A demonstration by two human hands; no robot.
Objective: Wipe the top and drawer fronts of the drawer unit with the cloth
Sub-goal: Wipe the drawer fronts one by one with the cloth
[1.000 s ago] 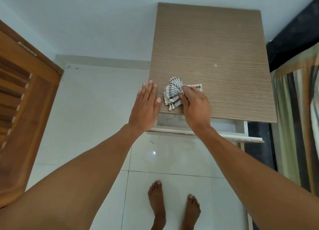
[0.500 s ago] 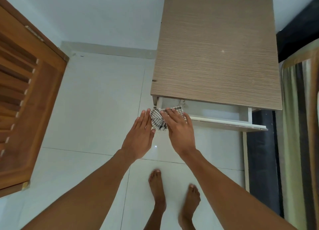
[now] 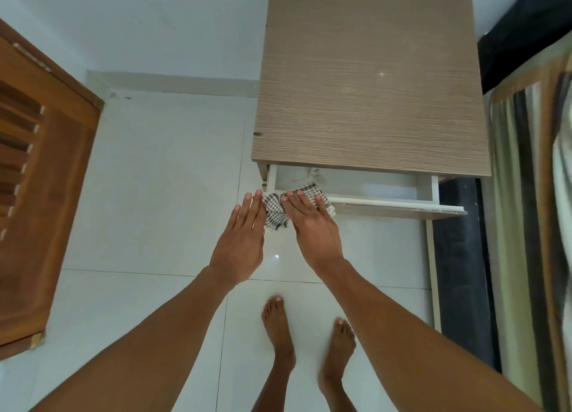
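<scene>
Okay, cloth (image 3: 275, 213): a second ago it lay on the unit's top near the front edge. Now it is down on the upper edge of the open drawer's front, at the left end (already about there half a second ago, little shift since).
right hand (image 3: 312, 226): flat, fingers straight, pressing the cloth onto that edge; no curl round it.
left hand (image 3: 241, 244): also flat, fingers straight and together, fingertips touching the cloth's left side; it holds nothing.
task meaning: judged, the pass over the top is over and the drawer-front stage is starting. Only the left end of the edge is covered; the run to the right and the front faces are still to do (faces hidden from this overhead view).
top (image 3: 368, 87): flat rectangle, beige-brown wood-grain laminate with fine horizontal streaks; a pale speck or two shows on it.
drawer (image 3: 396, 209): pulled out, white inside, thin white rim, brown front band with a rough-looking edge; smudges in the back left corner.
cloth fabric: thin weave, white with black check, crumpled and soft.
floor (image 3: 154, 195): glossy white tiles with a small light glint.
door (image 3: 40, 195): brown wood with louvre slats, at left.
striped fabric (image 3: 526, 195): soft, green-brown-black, at right (curtain or bedding, cannot tell).
</scene>
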